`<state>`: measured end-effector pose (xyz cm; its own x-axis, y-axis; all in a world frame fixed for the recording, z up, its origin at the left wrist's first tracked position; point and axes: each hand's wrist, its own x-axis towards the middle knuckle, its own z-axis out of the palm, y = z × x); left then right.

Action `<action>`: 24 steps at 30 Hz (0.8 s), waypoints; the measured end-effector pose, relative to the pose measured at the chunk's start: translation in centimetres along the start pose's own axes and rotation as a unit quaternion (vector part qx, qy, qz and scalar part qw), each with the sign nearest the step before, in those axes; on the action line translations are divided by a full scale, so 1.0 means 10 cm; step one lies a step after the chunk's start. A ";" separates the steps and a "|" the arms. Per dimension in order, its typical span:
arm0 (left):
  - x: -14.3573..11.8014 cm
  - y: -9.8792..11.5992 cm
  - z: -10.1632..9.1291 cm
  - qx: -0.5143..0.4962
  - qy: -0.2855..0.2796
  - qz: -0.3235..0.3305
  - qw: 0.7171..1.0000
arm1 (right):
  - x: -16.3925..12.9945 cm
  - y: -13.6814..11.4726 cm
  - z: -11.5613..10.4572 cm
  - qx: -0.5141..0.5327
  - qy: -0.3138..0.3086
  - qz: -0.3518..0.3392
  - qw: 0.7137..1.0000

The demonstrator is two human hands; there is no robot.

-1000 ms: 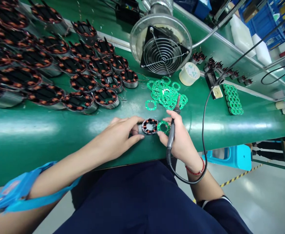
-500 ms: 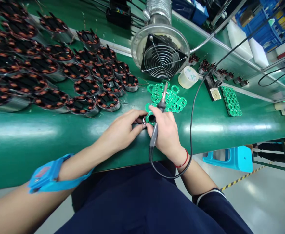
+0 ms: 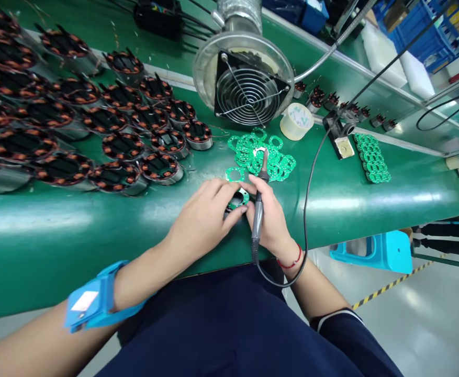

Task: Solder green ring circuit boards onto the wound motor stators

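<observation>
Sensibly, the left hand (image 3: 208, 210) pinched the likely stiff green ring (image 3: 245, 198) rimwise, the right hand (image 3: 272, 217) clasping a soldering iron (image 3: 257, 217) alongside.

The left hand (image 3: 205, 208) partly hides the green ring (image 3: 245, 198).

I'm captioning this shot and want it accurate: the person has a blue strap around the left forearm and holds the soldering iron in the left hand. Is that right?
Not quite. The head view shows the soldering iron in the right hand, not the left. The blue strap is around the left forearm, as you say.
</observation>
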<state>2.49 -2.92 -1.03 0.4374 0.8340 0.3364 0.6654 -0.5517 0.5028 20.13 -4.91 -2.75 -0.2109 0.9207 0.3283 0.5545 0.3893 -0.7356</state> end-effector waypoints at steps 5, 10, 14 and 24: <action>-0.02 -0.11 -0.13 0.008 -0.034 0.064 0.997 | -0.04 0.02 0.13 -0.006 0.066 0.034 0.997; -0.04 -0.22 -0.15 -0.016 -0.062 0.071 0.995 | -0.04 0.01 0.12 0.012 0.051 0.033 0.998; -0.04 -0.16 -0.08 -0.005 -0.033 0.027 0.999 | -0.05 0.01 0.09 0.043 0.016 0.058 0.997; -0.30 -0.19 0.00 0.022 -0.065 -0.122 0.990 | 0.17 -0.08 -0.13 -0.028 -0.119 -0.063 0.990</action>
<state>-0.10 -4.36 -2.95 0.3330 0.9373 0.1023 0.7850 -0.3357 0.5206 20.35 -3.67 -0.78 -0.4621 0.8473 0.2616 0.5534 0.5061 -0.6615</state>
